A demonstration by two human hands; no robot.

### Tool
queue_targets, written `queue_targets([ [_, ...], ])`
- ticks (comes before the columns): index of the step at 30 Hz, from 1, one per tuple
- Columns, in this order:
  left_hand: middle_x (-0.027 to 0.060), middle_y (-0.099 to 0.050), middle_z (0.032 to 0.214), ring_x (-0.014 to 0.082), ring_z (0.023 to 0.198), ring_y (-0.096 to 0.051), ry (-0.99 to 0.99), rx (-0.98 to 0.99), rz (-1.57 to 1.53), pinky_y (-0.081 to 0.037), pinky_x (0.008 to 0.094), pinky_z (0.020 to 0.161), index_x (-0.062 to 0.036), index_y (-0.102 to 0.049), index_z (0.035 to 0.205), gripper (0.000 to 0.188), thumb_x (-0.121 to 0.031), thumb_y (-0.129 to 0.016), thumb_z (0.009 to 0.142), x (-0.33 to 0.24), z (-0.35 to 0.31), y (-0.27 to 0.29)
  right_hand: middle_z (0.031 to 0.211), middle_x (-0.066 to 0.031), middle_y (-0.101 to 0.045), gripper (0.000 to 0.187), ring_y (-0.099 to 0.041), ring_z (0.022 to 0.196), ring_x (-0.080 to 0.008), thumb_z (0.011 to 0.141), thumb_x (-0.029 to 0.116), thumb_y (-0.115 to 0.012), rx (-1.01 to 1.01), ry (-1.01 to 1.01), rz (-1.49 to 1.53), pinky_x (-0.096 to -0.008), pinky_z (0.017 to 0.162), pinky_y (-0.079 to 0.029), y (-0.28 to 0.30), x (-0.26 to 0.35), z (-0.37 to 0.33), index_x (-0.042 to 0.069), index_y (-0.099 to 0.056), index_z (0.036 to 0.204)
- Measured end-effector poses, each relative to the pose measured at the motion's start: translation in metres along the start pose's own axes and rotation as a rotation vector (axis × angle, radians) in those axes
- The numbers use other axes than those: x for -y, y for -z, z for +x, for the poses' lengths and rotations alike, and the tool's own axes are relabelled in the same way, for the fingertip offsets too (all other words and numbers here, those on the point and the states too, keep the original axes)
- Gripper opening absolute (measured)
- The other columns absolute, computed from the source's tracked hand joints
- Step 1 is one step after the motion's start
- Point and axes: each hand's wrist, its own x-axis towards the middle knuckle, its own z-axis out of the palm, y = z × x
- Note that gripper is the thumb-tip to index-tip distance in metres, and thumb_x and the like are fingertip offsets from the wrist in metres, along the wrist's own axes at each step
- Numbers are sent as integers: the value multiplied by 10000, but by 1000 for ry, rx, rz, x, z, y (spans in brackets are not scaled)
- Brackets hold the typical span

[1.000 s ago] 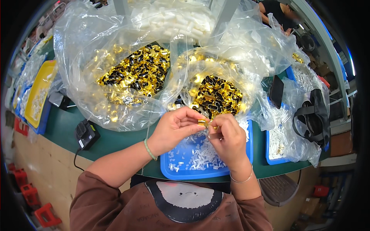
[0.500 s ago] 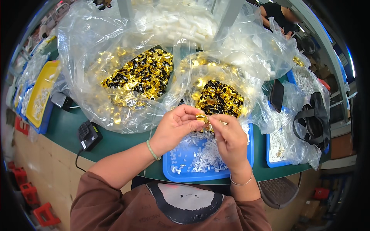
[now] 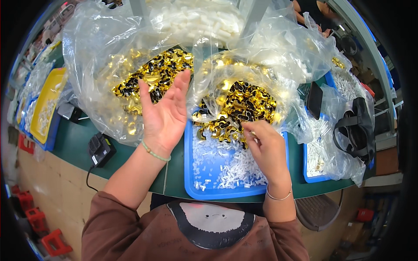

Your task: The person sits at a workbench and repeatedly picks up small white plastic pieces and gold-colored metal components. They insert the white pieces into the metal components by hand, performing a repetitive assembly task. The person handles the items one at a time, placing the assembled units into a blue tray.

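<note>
My left hand is spread with the palm showing and nothing in it, over the near edge of the left clear plastic bag. Inside that bag lies a heap of small gold-and-black parts. At the mouth of the right bag, my right hand has its thumb and fingertips pinched together beside more gold parts; what they hold, if anything, is hidden. Those parts spill over the far end of a blue tray. Small white plastic pieces lie in the tray below my right hand.
A black charger-like device with a cable sits left on the green table. Yellow and blue trays stand far left. On the right are another blue tray, a black bag and a phone-like slab. Someone works behind.
Both hands were together on a gold part above the tray. They have separated: my left hand went left and opened, and my right fingertips came down to the right heap.
</note>
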Motion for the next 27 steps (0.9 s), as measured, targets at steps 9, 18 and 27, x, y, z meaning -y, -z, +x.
queue_targets([
  [9,64,-621,1013,284,933,-586,-304,731,2277,-488,368,813,-84,-668,1029,276,-41,-690,757,30,-17,21,825,-85,-583,231,-627,720,-295,719,102,-758,190,96,-154,-376,619,-513,-16,5,-6,76,-656,925],
  [18,68,-645,986,270,928,-607,-269,732,2316,-494,364,824,-71,-672,1018,278,-77,-728,745,32,-16,31,823,-80,-613,252,-636,707,-278,705,97,-759,178,113,-223,-372,600,-519,-26,0,-8,79,-659,936],
  [27,77,-673,1064,214,906,-668,-230,549,1887,-533,293,761,-70,-695,1038,252,-83,-742,791,31,-15,22,839,-108,-656,232,-618,668,-178,803,8,-697,142,-185,297,-279,599,-481,-1,9,-1,12,-677,1034],
])
